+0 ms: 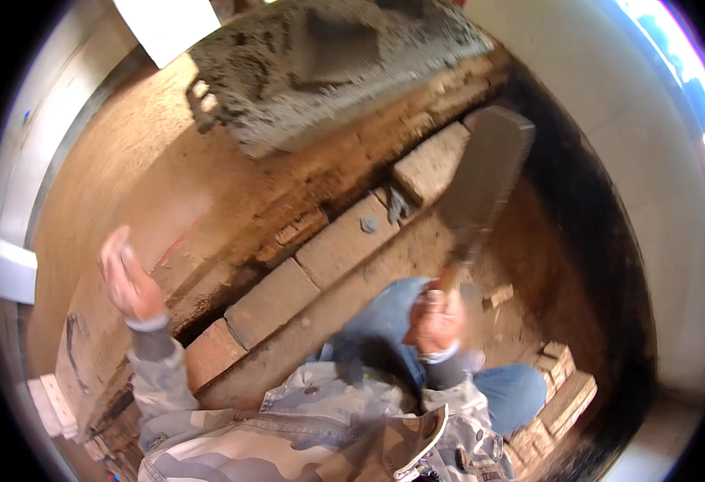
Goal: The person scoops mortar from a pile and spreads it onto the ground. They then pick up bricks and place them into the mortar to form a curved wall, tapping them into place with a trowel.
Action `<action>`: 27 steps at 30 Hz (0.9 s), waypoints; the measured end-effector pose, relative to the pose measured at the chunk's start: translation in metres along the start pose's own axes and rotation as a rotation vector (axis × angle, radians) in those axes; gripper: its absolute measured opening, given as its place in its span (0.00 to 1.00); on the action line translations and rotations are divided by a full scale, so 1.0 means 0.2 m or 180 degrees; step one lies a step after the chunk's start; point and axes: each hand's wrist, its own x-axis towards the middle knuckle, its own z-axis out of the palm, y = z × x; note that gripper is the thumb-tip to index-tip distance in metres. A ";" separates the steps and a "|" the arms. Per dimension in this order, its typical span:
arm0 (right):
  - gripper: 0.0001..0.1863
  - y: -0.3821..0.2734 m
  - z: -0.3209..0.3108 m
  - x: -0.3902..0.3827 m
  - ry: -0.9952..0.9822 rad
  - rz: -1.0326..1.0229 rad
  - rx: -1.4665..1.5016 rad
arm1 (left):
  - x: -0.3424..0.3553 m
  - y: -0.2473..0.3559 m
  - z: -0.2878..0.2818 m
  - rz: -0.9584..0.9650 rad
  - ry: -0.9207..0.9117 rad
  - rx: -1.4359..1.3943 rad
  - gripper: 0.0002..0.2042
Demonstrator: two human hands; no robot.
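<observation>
right hand (437,320) is closed around the handle of a trowel (485,173). handle base sits in the fist, broad flat blade runs up and to the right, past the fingers, so the whole blade is forward of the grip. blade is motion-blurred; in view it overlaps the far end of the brick row (272,301), can't tell if it touches. left hand (131,277) is open, fingers loosely bent and pointing up, well apart from the trowel, left of the row.

row runs diagonally, lower left to upper right. small grey mortar dab (368,223) on one brick, more grey in the joint beside the far brick. mortar tray (204,98), loaded with wet grey mortar, is beyond the row. brick stack (569,402) at lower right, beside the knee.
</observation>
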 end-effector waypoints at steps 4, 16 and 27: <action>0.16 -0.54 -0.16 0.61 -0.0473 -0.1248 -0.1077 | -0.02 -0.83 0.21 -0.0202 -0.0782 0.1190 0.22; 0.18 -1.31 0.40 1.54 -0.1589 -0.1701 -0.5267 | -0.03 -0.76 0.13 -0.0144 -0.1833 0.1088 0.33; 0.19 -1.34 0.78 1.17 -0.2353 -0.0192 -0.4443 | 0.23 -0.68 0.03 -0.0061 -0.2333 0.0200 0.38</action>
